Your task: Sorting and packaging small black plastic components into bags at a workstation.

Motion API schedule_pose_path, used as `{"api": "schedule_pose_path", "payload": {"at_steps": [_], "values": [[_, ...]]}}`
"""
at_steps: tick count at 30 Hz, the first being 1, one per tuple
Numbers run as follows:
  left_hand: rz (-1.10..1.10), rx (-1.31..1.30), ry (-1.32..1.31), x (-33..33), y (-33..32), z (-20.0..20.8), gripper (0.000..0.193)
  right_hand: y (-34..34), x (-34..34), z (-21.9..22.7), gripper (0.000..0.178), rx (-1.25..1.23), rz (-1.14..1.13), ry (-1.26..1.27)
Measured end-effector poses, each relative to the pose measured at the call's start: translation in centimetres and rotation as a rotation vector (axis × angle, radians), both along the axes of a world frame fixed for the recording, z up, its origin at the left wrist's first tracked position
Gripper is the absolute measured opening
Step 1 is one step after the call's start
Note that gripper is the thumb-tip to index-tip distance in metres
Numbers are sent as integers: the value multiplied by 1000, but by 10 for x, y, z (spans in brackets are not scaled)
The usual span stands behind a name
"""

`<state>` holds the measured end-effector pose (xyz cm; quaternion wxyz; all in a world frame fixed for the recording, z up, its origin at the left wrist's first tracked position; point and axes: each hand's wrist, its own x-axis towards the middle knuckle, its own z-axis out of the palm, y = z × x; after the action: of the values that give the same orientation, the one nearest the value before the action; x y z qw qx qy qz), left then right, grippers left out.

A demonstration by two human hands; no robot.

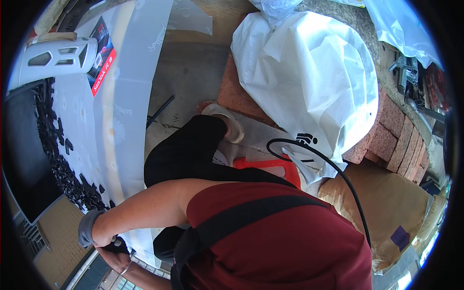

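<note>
My right hand (100,238), below a grey cuff (87,229) at the wrist, bends inward at the lower left edge of a white-covered table (92,130). Its fingers look closed on something small and dark that I cannot make out. Just beneath it, my left hand (115,259), with a thin bracelet (127,266) at the wrist, reaches in from the lower edge; its fingers are hidden. Both hands are close together. Many small black pieces (72,186) lie heaped along the far side of the table, some scattered nearer to my hands.
A white appliance with cut-out openings (58,60) and a red-and-black card (102,60) lie on the table's upper end. To my right are a large white sack (309,72), reddish bricks (394,130), a brown paper sack (374,208) and a looping black cable (355,191).
</note>
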<state>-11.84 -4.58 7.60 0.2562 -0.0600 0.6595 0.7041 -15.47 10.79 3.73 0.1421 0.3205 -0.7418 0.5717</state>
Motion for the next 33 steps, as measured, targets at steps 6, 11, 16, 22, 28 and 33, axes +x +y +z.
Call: {"api": "schedule_pose_path", "payload": {"at_steps": [6, 11, 16, 22, 28, 33], "values": [[443, -288, 82, 0, -4, -7, 38, 0, 3, -1, 18, 36, 23, -128], [491, -331, 69, 12, 10, -5, 38, 0, 7, 7, 16, 136, 78, -52], [402, -231, 189, 21, -10, -11, 38, 25, 12, 10, 18, 91, 206, 72], [81, -972, 617, 40, -51, -39, 46, 43, 6, -10, 17, 136, 162, 182], [296, -452, 485, 63, 7, 0, 39, 32, 27, -5, 20, 186, 239, 279], [222, -692, 526, 60, -4, -5, 42, 27, 32, -8, 17, 265, 230, 282]]}}
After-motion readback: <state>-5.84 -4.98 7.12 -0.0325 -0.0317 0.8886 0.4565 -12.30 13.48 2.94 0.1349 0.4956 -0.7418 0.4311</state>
